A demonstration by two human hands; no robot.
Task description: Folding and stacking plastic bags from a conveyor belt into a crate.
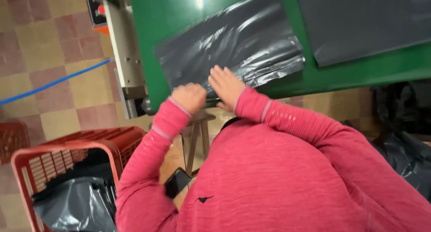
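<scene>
A red plastic crate [42,162] stands on the tiled floor [54,48] at lower left, and crumpled dark grey plastic bags [74,205] lie inside it. A second red crate [11,137] sits just beyond it at the left edge.

On the green worktop [170,12] lies a flat dark grey plastic bag [238,43], its near end at the worktop's front edge. The left hand [189,97] is clenched into a fist at that edge, touching the bag's near end; whether it pinches the plastic cannot be told. The right hand [226,84] lies released, fingers spread flat, pressing on the bag beside the left. Both pink sleeves [292,119] bend inward from the elbows. Another grey sheet [363,21] lies on the worktop at upper right.
</scene>
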